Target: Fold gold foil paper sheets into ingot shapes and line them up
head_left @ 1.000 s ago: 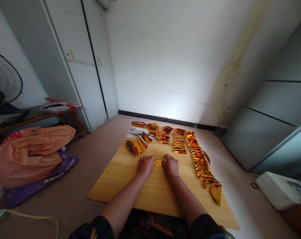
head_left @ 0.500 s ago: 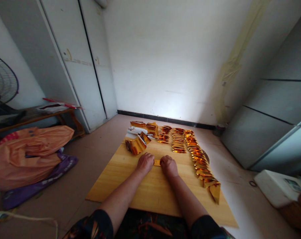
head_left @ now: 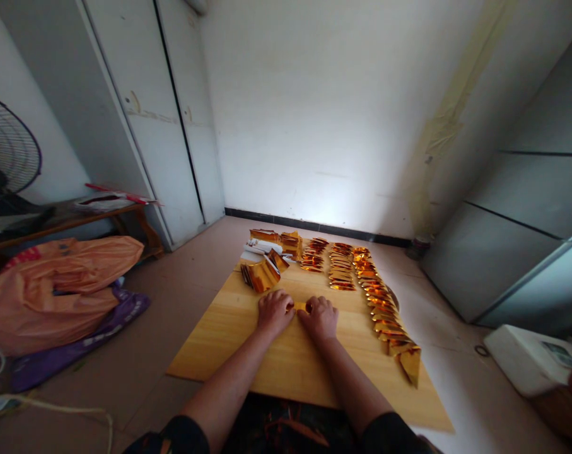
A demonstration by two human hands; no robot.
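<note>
Left hand [head_left: 275, 313] and right hand [head_left: 320, 318], fingers curled in, hold opposite ends of a short shiny gold foil-paper strip [head_left: 301, 307] at the pale wooden worktop [head_left: 224, 334]. Three rows of narrow folded gold foil pieces [head_left: 341, 276] look finished; curved gold foil sheets [head_left: 263, 276], far left, seem yet unfolded.

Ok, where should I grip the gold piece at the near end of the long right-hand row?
Probably pinch that gold piece by its pointed near end, coming from the near side: that tip juts free, while the row's other pieces crowd its far side.
</note>
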